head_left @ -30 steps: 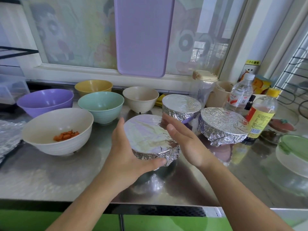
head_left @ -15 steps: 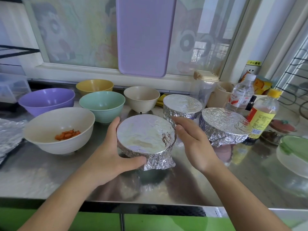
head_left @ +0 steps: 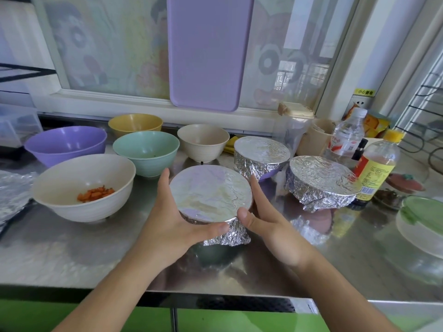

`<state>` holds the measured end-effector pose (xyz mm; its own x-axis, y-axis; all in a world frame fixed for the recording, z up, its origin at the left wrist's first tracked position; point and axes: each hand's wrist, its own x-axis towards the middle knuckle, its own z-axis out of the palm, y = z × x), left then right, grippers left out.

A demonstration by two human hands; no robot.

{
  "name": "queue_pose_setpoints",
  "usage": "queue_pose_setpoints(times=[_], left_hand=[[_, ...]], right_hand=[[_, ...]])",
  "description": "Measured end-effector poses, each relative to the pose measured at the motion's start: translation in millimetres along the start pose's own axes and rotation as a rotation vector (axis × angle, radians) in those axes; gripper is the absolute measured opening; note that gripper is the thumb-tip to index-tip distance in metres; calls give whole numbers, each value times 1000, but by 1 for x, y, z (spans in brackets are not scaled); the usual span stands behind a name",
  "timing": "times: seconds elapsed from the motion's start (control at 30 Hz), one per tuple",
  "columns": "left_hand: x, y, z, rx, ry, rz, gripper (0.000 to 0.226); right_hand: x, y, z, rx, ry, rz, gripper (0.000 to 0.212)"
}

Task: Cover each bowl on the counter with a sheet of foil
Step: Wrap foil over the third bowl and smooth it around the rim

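A foil-covered bowl (head_left: 211, 195) stands at the middle of the steel counter (head_left: 72, 255). My left hand (head_left: 172, 219) cups its left side, thumb pressed against the crumpled foil below the rim. My right hand (head_left: 266, 221) holds its right side, thumb at the front rim. Two more foil-covered bowls (head_left: 261, 154) (head_left: 321, 180) stand behind to the right. Uncovered are a white bowl with orange pieces (head_left: 84, 188), a purple bowl (head_left: 66, 144), a green bowl (head_left: 146, 152), a yellow bowl (head_left: 135, 123) and a beige bowl (head_left: 203, 141). Loose foil (head_left: 12, 192) lies at the far left.
A yellow-capped bottle (head_left: 376, 166) and a water bottle (head_left: 347, 135) stand at the right behind the covered bowls. A green-lidded glass container (head_left: 422, 221) sits at the right edge. A purple board (head_left: 206, 51) leans on the window. The counter's front edge runs below my forearms.
Both hands have slid round the bowl's sides, my left thumb now under the front rim and my right thumb brought to the front. The bowl has barely shifted.
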<state>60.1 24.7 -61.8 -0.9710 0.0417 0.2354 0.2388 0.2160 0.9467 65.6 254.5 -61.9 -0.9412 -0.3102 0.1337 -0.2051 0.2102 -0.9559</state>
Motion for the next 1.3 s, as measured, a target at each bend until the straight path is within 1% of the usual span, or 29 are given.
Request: queue_pose_setpoints(times=[0.03, 0.13, 0.23, 0.43, 0.63, 0.7, 0.83, 0.87, 0.9, 0.97, 1.03, 1.1, 1.17, 1.23, 1.3], left_hand=[[1, -2, -1, -4, 4, 5, 172], [2, -8, -2, -8, 9, 22, 169], [2, -10, -2, -7, 13, 44, 166], [2, -14, -3, -60, 1, 46, 167], [1, -11, 0, -77, 20, 1, 186], [2, -15, -1, -79, -1, 10, 180], [6, -24, 0, -42, -41, 64, 143], [7, -25, -1, -36, -44, 72, 137], [8, -25, -2, -37, -48, 80, 134], [9, -25, -4, -51, -56, 93, 132], [8, -26, -5, -65, -56, 101, 131], [6, -27, -5, -79, -47, 94, 130], [3, -27, -4, -93, -37, 93, 129], [1, -27, -3, -105, -33, 91, 129], [0, -26, -2, -107, -28, 91, 130]], right_hand=[[-1, -1, -1, -21, -8, -17, 99], [-2, -5, -2, -90, 12, -97, 80], [-1, -5, -2, -118, 62, -141, 74], [-2, -2, -1, -174, 126, -152, 82], [-1, -1, 9, -160, 190, -145, 92], [-1, -3, 9, -166, 205, -142, 92], [-3, -6, 12, -188, 177, -109, 90], [-3, -5, 12, -192, 155, -92, 90], [-3, -3, 13, -214, 133, -77, 89], [-6, 0, 13, -363, 137, -57, 90], [-12, 1, 14, -503, 242, -41, 94], [-20, 5, 18, -588, 410, -77, 86], [-28, 10, 24, -668, 521, -198, 69], [-32, 7, 30, -716, 537, -259, 51], [-31, 4, 33, -717, 503, -216, 40]])
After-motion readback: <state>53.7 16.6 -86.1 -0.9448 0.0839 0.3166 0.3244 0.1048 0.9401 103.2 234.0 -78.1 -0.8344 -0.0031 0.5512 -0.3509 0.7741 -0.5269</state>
